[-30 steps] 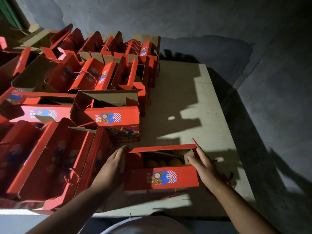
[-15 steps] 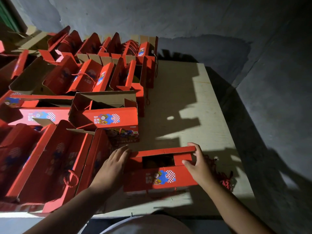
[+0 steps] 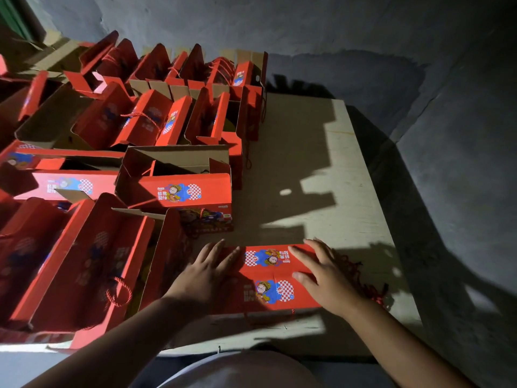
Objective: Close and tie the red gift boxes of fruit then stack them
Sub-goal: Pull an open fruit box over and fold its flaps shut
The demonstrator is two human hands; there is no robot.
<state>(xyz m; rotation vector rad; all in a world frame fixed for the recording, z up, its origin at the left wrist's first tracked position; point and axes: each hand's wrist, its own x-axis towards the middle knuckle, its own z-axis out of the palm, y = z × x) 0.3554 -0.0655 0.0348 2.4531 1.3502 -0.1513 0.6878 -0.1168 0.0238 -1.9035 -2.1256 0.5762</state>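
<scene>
Both my left hand and right hand lie flat and open, grasping nothing, on the shut gift box near the table edge; lifting early, I judge, lets flaps spring up.

Nearest red gift box lies closed, flaps down.

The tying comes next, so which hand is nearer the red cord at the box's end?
Right. The right hand lies beside the red cord; the left hand presses the box's opposite end.
</scene>
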